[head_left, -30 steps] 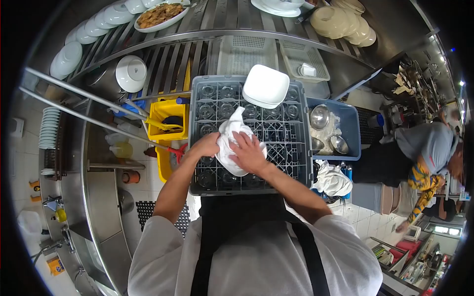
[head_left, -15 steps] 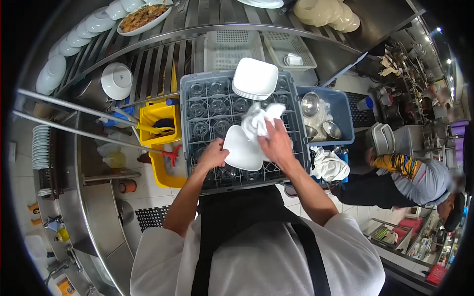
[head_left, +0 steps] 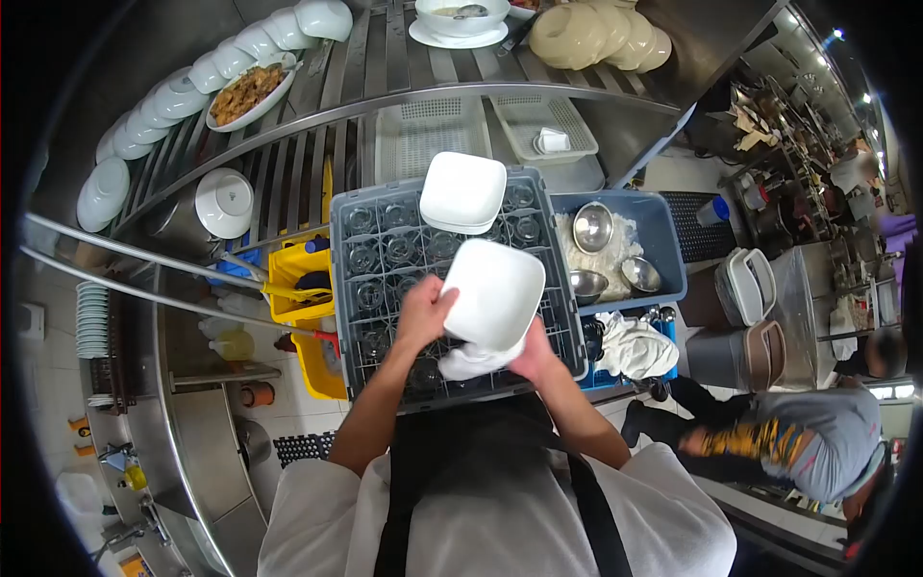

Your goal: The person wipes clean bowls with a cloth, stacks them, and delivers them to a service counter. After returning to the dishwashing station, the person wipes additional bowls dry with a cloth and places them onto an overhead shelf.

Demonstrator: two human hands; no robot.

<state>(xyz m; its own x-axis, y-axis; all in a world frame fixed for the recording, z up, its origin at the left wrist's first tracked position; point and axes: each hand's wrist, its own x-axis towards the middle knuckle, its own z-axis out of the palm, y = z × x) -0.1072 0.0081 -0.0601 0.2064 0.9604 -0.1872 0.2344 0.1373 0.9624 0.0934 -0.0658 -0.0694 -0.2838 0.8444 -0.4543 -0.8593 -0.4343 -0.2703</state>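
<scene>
A square white plate (head_left: 494, 291) is held over the grey glass rack (head_left: 338, 250). My left hand (head_left: 424, 314) is closed on its left edge, thumb on the upper face. My right hand (head_left: 535, 354) is at the plate's lower right, closed around a white cloth (head_left: 476, 362) pressed against the plate's lower edge and underside; its fingers are partly hidden. Beyond the held plate, a stack of square white plates (head_left: 463, 190) rests on the rack. Several upturned glasses (head_left: 369, 292) stand in the rack's compartments.
Right of the rack, a blue-grey tub (head_left: 685, 240) holds metal bowls (head_left: 593, 228). A crumpled white cloth (head_left: 635, 346) lies below it. Yellow buckets (head_left: 317, 370) stand at left. A slatted shelf (head_left: 375, 62) carries dishes and food. A person (head_left: 817, 438) is at right.
The plate has been lifted and tilted, moving up and right. My right hand and cloth have gone from its upper face to its lower edge. The person at right has shifted lower in view.
</scene>
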